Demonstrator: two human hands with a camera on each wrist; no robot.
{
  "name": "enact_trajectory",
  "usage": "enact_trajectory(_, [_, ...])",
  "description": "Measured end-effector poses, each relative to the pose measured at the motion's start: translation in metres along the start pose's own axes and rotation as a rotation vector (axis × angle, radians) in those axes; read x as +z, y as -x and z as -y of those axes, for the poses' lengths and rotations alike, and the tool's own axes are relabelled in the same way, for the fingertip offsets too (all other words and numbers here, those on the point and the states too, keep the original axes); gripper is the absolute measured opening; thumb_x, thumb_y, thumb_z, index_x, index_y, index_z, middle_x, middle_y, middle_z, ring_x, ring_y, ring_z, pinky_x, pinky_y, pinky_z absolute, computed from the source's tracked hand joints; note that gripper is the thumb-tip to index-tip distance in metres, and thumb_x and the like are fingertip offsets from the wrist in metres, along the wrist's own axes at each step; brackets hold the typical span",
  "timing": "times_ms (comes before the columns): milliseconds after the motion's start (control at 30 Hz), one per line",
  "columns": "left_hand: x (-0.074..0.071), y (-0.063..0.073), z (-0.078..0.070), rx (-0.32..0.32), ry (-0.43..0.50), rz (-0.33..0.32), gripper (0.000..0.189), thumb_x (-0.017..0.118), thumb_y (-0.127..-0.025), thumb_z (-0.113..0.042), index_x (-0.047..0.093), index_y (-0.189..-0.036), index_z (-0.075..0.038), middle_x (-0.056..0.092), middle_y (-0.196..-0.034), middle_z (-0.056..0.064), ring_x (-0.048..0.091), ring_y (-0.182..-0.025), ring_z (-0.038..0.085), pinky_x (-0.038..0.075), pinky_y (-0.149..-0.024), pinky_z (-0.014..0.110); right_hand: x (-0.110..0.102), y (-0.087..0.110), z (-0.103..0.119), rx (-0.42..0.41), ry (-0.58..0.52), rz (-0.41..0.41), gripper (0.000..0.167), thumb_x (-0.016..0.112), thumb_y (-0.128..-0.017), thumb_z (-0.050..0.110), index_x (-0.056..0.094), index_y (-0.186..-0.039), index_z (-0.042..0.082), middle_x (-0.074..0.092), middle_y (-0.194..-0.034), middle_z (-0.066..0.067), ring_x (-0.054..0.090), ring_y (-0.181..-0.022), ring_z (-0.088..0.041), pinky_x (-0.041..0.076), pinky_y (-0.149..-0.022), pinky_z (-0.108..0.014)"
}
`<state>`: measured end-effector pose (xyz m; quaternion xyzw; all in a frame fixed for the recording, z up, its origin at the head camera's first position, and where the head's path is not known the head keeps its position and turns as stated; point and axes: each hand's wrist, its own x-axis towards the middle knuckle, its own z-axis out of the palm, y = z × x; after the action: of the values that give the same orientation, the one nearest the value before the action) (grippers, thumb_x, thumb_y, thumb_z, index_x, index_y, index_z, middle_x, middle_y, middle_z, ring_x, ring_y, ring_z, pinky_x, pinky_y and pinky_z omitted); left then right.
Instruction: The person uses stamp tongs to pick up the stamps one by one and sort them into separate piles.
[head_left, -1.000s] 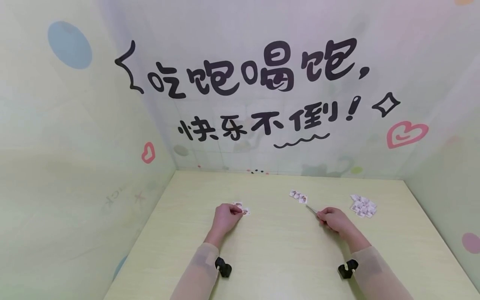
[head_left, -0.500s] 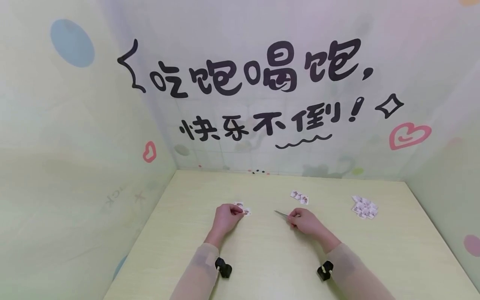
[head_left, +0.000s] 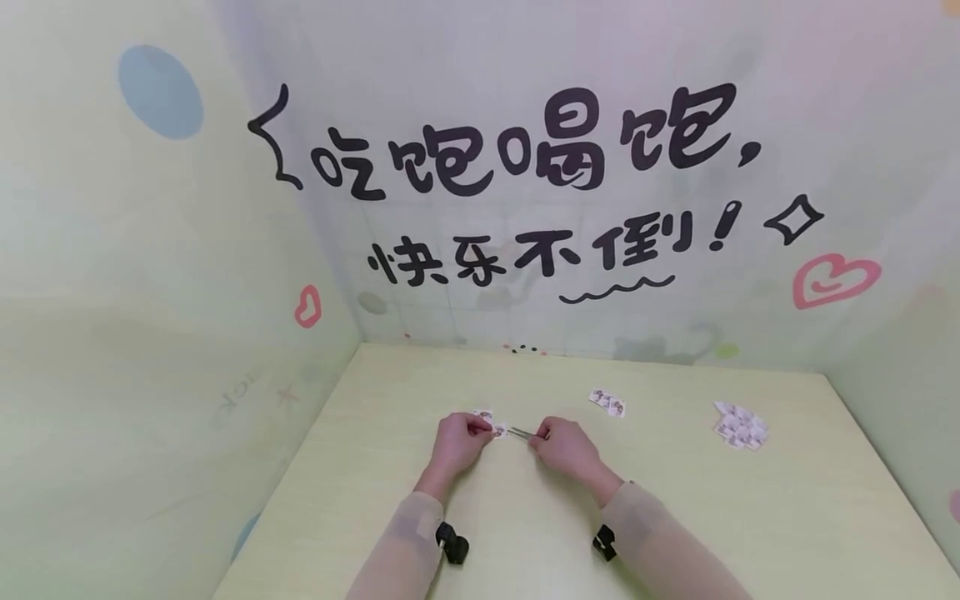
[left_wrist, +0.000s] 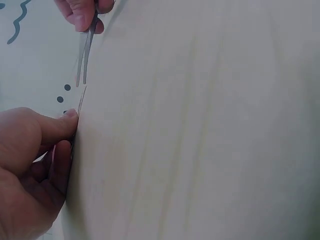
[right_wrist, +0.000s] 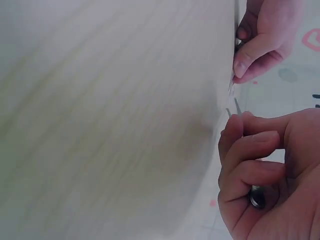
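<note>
My left hand [head_left: 459,442] pinches a small white picture card [head_left: 499,431] between thumb and fingertips, low over the table. Another picture card [head_left: 483,415] lies just behind it, partly covered by the hand. In the left wrist view the held card shows only as a thin edge [left_wrist: 83,95]. My right hand [head_left: 566,446] grips a pair of slim metal tweezers [head_left: 519,433], prongs spread apart and pointing left at the card's right edge. In the right wrist view, the tweezer prongs [right_wrist: 236,107] stick out past thumb and forefinger, the other fingers curled; a dark rounded end [right_wrist: 257,197] shows in the palm.
A short overlapping row of picture cards [head_left: 607,402] lies behind my right hand. Farther right is a loose pile of small white cards [head_left: 740,425]. The pale wooden table [head_left: 420,367] meets printed walls [head_left: 480,317] at the back and sides.
My right hand has moved left with the tweezers, from beside the card row to the left hand's card, and the prongs now show apart. The left hand has stayed in place.
</note>
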<state>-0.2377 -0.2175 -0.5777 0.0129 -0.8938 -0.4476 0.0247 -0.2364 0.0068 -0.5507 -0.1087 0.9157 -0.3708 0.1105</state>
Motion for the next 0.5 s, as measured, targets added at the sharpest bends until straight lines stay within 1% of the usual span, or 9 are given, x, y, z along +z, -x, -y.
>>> enact_trajectory(167, [0.0019, -0.0016, 0.0005, -0.015, 0.004, -0.002, 0.004, 0.085, -0.090, -0.004, 0.081, -0.091, -0.003, 0.072, -0.083, -0.001, 0.064, -0.076, 0.012, 0.057, -0.074, 0.033, 0.0034, 0.0001, 0.0072, -0.006, 0.031, 0.001, 0.016, 0.075, -0.098, 0.022, 0.066, -0.088, 0.013, 0.062, -0.075, 0.002, 0.055, -0.066, -0.016, 0.043, -0.060, -0.031])
enact_trajectory(267, [0.0021, -0.0016, 0.0020, -0.006, 0.000, -0.005, 0.006, 0.085, -0.091, -0.006, 0.081, -0.091, -0.002, 0.072, -0.083, -0.001, 0.064, -0.076, 0.012, 0.057, -0.073, 0.032, 0.0051, 0.0003, 0.0086, -0.001, 0.026, -0.002, 0.017, 0.075, -0.098, 0.021, 0.066, -0.087, 0.013, 0.062, -0.073, 0.002, 0.055, -0.064, -0.015, 0.042, -0.059, -0.031])
enact_trajectory(500, [0.0031, -0.0018, 0.0036, 0.024, -0.008, -0.018, 0.005, 0.086, -0.090, -0.006, 0.081, -0.089, -0.005, 0.073, -0.081, -0.001, 0.064, -0.074, 0.010, 0.056, -0.070, 0.029, 0.0044, 0.0013, 0.0100, 0.019, -0.034, 0.024, 0.017, 0.074, -0.100, 0.022, 0.068, -0.089, 0.011, 0.064, -0.072, 0.000, 0.056, -0.067, -0.017, 0.044, -0.062, -0.031])
